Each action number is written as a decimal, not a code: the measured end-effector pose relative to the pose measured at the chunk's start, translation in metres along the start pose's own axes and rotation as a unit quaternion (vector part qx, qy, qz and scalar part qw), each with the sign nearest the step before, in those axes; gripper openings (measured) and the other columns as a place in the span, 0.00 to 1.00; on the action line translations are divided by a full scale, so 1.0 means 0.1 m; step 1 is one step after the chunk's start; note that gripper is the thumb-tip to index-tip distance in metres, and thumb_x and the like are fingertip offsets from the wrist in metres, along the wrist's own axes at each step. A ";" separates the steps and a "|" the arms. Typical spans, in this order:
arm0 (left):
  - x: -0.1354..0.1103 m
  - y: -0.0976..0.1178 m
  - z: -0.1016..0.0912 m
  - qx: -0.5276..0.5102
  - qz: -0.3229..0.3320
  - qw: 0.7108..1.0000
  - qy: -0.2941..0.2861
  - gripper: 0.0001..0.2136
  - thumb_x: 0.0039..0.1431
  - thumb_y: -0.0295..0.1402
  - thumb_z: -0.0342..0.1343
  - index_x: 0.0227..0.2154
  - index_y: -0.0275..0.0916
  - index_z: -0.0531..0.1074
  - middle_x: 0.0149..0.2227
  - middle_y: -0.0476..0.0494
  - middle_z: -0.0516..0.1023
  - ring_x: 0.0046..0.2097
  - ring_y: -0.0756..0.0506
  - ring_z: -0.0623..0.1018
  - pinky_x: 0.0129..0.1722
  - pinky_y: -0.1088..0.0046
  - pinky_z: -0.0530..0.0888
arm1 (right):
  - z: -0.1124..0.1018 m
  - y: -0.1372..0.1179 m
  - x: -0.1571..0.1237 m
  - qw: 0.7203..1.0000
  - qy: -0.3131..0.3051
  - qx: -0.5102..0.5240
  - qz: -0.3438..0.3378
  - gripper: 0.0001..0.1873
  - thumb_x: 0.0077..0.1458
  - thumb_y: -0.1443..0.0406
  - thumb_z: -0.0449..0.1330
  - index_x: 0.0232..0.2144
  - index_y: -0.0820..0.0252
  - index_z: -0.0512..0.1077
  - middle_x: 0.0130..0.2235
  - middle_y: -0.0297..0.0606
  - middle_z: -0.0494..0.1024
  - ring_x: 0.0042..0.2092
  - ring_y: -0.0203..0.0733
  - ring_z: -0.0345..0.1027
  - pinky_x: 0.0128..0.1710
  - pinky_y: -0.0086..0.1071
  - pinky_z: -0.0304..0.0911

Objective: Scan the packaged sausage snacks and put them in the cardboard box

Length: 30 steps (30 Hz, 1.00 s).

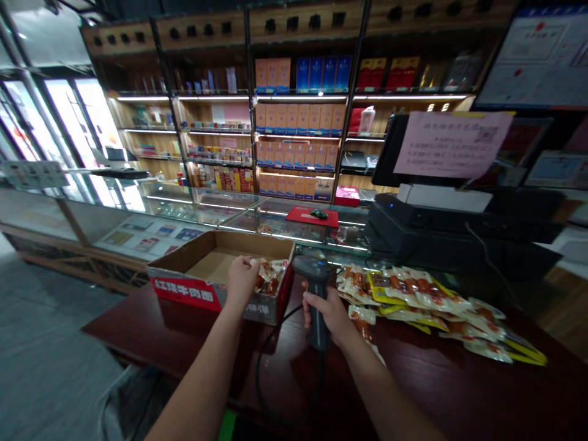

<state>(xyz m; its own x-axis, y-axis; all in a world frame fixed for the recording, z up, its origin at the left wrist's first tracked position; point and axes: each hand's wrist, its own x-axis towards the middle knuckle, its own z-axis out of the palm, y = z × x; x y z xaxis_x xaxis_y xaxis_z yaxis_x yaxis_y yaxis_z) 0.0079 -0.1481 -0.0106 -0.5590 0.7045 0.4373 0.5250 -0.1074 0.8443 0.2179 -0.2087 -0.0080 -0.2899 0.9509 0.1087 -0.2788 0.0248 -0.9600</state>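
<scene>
A snack packet (271, 284) is being handled while a barcode scanner (316, 280) is being held upright.
At left, in the right part of the open cardboard carton (184, 291), the packet is apparently being pinched by the left hand (241, 280), its wrist being held over the near wall. Placing or picking, which cannot be told, is seemingly being done; release or lift is probably being called for. To the right, the scanner's handle is being gripped by the right hand (331, 311), fingers wrapped. Farther right, piled snack packets (411, 291) are being supported by the table (427, 389).
</scene>
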 end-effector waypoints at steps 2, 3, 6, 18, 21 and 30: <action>-0.01 0.03 0.00 0.099 0.022 0.994 -0.038 0.05 0.40 0.30 0.54 0.18 0.39 0.62 0.24 0.45 0.70 0.32 0.44 0.72 0.34 0.71 0.67 | 0.02 0.00 0.00 1.000 0.001 0.000 0.001 0.17 0.42 0.60 0.63 0.34 0.62 0.66 0.17 0.26 0.68 0.14 0.32 0.61 0.14 0.26 0.60; -0.02 0.05 0.00 0.144 0.031 0.987 -0.057 0.05 0.40 0.29 0.54 0.21 0.39 0.63 0.26 0.44 0.71 0.33 0.44 0.72 0.34 0.71 0.67 | 0.03 0.00 -0.01 1.000 0.003 -0.001 0.000 0.17 0.42 0.60 0.63 0.34 0.62 0.66 0.17 0.26 0.68 0.14 0.32 0.61 0.14 0.26 0.59; -0.04 0.09 -0.05 0.260 0.043 0.957 -0.120 0.08 0.40 0.29 0.55 0.27 0.37 0.66 0.33 0.38 0.72 0.36 0.41 0.73 0.35 0.69 0.67 | 0.00 0.01 -0.03 1.000 0.008 -0.004 -0.002 0.18 0.42 0.59 0.62 0.35 0.62 0.65 0.17 0.25 0.68 0.14 0.32 0.61 0.13 0.26 0.59; -0.74 0.52 0.63 -0.127 0.114 0.960 -0.221 0.02 0.40 0.29 0.59 0.19 0.40 0.71 0.21 0.48 0.72 0.26 0.48 0.70 0.33 0.73 0.67 | -0.66 -0.03 -0.27 0.995 0.103 0.005 -0.006 0.16 0.42 0.59 0.64 0.33 0.61 0.66 0.18 0.26 0.69 0.15 0.32 0.61 0.14 0.27 0.61; -0.99 0.45 1.04 -0.122 0.108 0.930 -0.329 0.05 0.35 0.29 0.62 0.15 0.40 0.69 0.15 0.51 0.68 0.19 0.50 0.66 0.25 0.76 0.64 | -0.89 -0.07 -0.32 0.992 0.122 0.008 -0.006 0.13 0.42 0.59 0.63 0.25 0.62 0.66 0.16 0.27 0.68 0.14 0.32 0.60 0.14 0.27 0.61; -1.36 0.39 1.79 -0.129 0.008 0.835 -0.535 0.04 0.34 0.29 0.61 0.15 0.37 0.71 0.15 0.51 0.70 0.16 0.52 0.65 0.18 0.78 0.61 | -1.25 -0.02 -0.41 0.990 0.138 0.042 0.000 0.13 0.42 0.58 0.64 0.25 0.61 0.67 0.16 0.28 0.68 0.15 0.32 0.60 0.15 0.26 0.60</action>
<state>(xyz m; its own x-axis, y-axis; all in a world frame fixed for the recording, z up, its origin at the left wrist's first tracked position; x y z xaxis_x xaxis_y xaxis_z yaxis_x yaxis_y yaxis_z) 0.2192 -0.1222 -0.0922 0.4131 0.9098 0.0392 0.2942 -0.1740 0.9398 0.3446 -0.2091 -0.0423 -0.0330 0.9992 0.0226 -0.3574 0.0093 -0.9339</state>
